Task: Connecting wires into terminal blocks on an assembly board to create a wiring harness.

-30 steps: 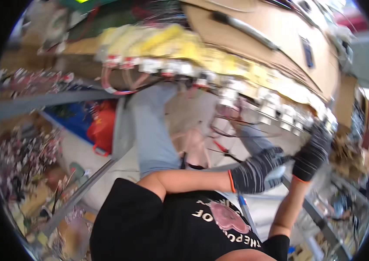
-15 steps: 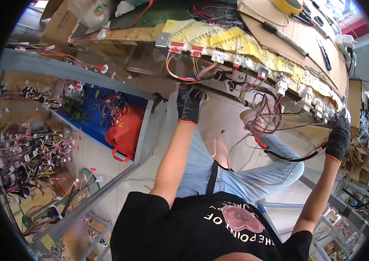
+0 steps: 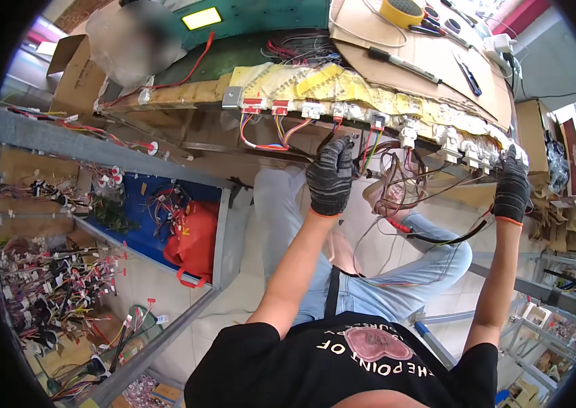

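Your left hand (image 3: 330,178), in a dark knit glove, is raised to the front edge of the desk (image 3: 430,64) with its fingers curled in toward the loose wire bundle (image 3: 396,183) hanging just to its right; from behind the knuckles you cannot tell whether it actually grips a wire. Just above its fingertips sits the row of white connectors (image 3: 410,129) clipped along the desk edge, with red-topped ones (image 3: 267,107) a little to its left, each trailing coloured wires.

Your right hand (image 3: 511,189), gloved the same, is well off to the right, at the far end of that connector row. Its fingers are closed around a connector or the wires there, but which one is hidden. A black sheathed cable (image 3: 444,236) sags between the two hands, below them.

This looks like the routing step: the harness is stretched along the edge and leads are being seated in their connectors. The next move calls for picking out a single lead from the tangle by your left hand and lining it up squarely with its connector, without dragging its neighbours.
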Available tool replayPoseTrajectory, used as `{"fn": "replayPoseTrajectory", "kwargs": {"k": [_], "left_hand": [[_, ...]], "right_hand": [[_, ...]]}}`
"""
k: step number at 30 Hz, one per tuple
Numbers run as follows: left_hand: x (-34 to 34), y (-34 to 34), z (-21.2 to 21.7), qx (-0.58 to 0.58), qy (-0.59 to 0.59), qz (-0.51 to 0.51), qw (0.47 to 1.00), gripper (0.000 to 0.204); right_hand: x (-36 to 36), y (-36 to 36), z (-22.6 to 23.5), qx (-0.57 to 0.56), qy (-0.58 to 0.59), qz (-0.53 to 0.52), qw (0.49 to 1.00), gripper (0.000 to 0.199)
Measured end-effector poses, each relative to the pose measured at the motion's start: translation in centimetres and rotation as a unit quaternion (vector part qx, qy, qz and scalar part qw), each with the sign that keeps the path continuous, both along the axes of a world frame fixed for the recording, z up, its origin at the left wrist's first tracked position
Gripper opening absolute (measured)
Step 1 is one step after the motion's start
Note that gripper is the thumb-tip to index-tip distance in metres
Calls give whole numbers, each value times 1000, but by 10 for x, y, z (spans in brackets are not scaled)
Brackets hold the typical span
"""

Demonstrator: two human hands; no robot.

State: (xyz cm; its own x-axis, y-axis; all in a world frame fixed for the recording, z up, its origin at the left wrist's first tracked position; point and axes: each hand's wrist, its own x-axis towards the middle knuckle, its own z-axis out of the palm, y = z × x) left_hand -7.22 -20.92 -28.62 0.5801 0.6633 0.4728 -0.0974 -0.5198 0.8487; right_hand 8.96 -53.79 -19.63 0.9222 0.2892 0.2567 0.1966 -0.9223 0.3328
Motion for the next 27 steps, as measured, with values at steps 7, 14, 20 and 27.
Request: {"fn": "replayPoseTrajectory", "kwargs": {"k": [7,14,20,27], "left_hand": [[9,-7,24,42,-51,99,993,11],[10,-5,32,97,-19,91,991,9],[25,0,22,196,-38,145,969,8],[18,3,32,226,-17,126,966,10]], "right_hand": [[-3,-3,0,20,-39,47,998,42],[-9,4,3,-15,-53,36,998,39],[-8,2,5,6,-55,39,998,39],[-8,0,0,21,-14,7,1000,50]]}}
